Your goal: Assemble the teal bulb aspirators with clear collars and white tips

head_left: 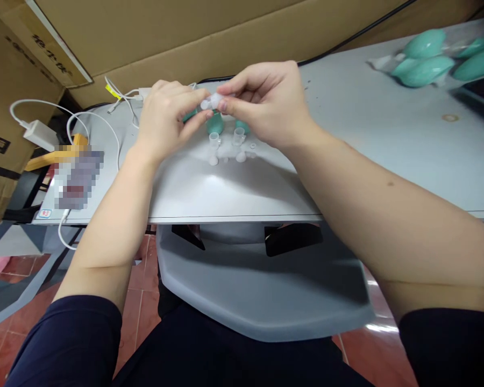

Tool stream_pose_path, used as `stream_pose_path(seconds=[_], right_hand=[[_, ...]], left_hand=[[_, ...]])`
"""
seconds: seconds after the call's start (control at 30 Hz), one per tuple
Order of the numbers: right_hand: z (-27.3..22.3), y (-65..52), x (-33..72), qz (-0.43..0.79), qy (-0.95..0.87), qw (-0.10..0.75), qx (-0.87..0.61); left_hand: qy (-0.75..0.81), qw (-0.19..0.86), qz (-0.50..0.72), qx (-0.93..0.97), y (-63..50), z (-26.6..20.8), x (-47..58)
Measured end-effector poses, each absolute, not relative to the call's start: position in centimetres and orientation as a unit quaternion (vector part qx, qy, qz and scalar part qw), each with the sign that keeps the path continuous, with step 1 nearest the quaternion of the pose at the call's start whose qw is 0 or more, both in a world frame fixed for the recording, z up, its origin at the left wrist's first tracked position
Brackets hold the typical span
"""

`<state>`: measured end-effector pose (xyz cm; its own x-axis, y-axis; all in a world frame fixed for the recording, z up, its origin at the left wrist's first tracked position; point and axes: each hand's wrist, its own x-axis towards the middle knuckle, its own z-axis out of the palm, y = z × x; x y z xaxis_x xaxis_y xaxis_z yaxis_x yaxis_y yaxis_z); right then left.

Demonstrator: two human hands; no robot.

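One small, translucent white plastic piece (214, 101), up above the pale grey tabletop (371, 140): left hand (167, 110) and right hand (272, 105) both pinch it, each grip closed; two clear, cup-topped plastic fittings (214, 141) below, a mint-green rounded bulb (215, 125) just behind them.

Brown cardboard (165, 32) stands along the far edge of a pale grey desk (367, 107). A grey shelf (266, 301) sits below the near edge. Red floor tiles (135, 306) show underneath, glinting on the right.
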<state>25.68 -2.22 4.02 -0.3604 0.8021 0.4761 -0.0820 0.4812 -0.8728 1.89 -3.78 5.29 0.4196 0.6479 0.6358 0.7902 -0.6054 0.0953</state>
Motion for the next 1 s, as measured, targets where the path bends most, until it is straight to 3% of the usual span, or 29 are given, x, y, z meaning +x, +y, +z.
stream_pose_path(seconds=[0.13, 0.3, 0.4, 0.6, 0.67, 0.83, 1.0], right_hand=[[4.4, -1.8, 26.3, 0.376, -0.724, 0.535, -0.222], [4.7, -2.1, 27.1, 0.226, -0.826, 0.437, -0.275], [4.8, -2.4, 27.5, 0.171, -0.894, 0.335, -0.243], [5.5, -3.4, 27.9, 0.194, -0.934, 0.177, -0.242], [5.8, -3.6, 27.9, 0.201, -0.936, 0.152, -0.244], [6.4, -3.9, 27.8, 0.19, -0.938, 0.112, -0.266], [6.6, -4.2, 27.9, 0.197, -0.931, 0.077, -0.299]], left_hand=[[-0.427, 0.015, -0.357, -0.83, -3.6, 5.7, 1.3], [-0.469, -0.071, -0.43, -0.768, -0.3, 3.5, -0.8], [-0.494, -0.099, -0.452, -0.737, 1.2, 2.5, -1.6], [-0.572, -0.062, -0.398, -0.715, -1.0, 5.0, -1.2], [-0.582, -0.097, -0.31, -0.746, -1.6, 5.6, -1.2], [-0.59, -0.038, -0.357, -0.723, -0.4, 4.2, -1.6], [-0.563, -0.063, -0.384, -0.729, 0.6, 2.7, -1.9]])
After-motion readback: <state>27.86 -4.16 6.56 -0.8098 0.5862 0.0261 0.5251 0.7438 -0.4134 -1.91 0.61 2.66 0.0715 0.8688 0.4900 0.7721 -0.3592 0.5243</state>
